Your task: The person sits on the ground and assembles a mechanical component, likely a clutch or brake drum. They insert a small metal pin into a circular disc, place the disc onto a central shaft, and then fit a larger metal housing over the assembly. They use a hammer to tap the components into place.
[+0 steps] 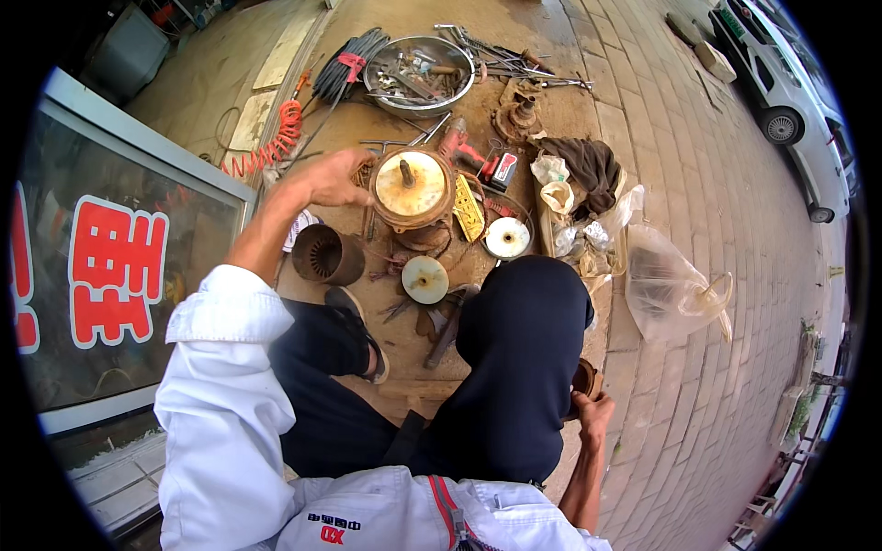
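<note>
My left hand (342, 179) grips the left edge of a rusty round housing (432, 197) with a cream top and an upright central shaft. Down at the right, beside my knee, my right hand (593, 413) holds a brown, rusty ring-shaped part (583, 375), partly hidden by my leg. A dark hollow cylinder with inner slots (326, 257) stands left of the housing. Below it lies a pale disc (424, 275) among rusty pieces. A white disc (507, 237) rests in a round metal dish to the right, next to a yellow slotted piece (469, 207).
Behind are a steel bowl of parts (413, 69), scattered tools (528, 64), red coiled hose (271, 142), cordless tool (469, 156) and rusty fitting (521, 115). Right lie rags (583, 174) and a plastic bag (666, 285). A glass door (193, 275) borders the left; a white car (790, 83) is parked right.
</note>
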Motion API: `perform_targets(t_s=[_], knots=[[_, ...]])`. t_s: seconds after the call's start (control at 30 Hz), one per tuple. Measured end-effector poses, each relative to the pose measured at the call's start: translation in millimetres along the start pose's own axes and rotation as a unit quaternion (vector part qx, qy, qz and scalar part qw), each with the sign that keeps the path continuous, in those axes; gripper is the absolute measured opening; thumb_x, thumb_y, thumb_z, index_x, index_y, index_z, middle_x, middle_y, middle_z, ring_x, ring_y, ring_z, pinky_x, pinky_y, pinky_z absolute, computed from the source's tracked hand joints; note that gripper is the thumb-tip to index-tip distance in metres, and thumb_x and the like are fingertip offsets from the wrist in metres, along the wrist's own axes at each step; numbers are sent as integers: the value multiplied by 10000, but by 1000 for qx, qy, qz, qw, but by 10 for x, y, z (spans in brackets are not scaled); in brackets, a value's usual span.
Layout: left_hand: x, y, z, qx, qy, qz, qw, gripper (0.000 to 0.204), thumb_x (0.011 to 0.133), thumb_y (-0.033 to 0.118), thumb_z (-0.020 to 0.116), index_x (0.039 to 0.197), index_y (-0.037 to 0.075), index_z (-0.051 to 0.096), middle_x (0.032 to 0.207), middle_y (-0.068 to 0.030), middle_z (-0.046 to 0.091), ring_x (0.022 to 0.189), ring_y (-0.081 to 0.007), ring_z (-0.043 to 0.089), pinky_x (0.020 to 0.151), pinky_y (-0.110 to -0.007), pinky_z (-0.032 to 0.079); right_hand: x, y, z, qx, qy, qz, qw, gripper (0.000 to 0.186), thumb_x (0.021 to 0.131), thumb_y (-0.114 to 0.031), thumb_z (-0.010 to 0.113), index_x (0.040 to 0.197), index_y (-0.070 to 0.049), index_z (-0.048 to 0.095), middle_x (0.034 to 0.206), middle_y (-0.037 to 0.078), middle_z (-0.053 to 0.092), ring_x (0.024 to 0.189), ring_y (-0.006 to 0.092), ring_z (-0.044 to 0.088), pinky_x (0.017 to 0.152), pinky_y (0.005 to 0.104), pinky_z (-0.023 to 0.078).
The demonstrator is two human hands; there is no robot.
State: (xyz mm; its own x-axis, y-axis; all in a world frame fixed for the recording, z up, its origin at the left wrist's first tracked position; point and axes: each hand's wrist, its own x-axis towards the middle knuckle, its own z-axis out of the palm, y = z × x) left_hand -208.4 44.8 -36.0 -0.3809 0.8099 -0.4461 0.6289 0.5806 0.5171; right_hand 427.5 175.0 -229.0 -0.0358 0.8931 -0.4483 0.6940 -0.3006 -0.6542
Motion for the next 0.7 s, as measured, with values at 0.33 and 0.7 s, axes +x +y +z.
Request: perform_targets(t_s=[0.33,0.7], knots=[[-755,350,-427,-69,197,85,974,502,964,133,643,1405,-76,525,1336,-186,629,1172,-243,628,1001,-390,519,-179,-3225,-808,-196,153,-362,898,376,741,-224,828,784,54,578,650,146,590,621,182,548,585,375,475],[-858,597,-39,-541,105,81,831,846,1004,587,553,1539,-30,330,1483,-229,485,1315,-301,539,1078,-407,438,-567,-4707,198,281,-255,-400,834,483,876,-174,808,1231,88,612,1119,151,713,1018,196,691,944,328,555]])
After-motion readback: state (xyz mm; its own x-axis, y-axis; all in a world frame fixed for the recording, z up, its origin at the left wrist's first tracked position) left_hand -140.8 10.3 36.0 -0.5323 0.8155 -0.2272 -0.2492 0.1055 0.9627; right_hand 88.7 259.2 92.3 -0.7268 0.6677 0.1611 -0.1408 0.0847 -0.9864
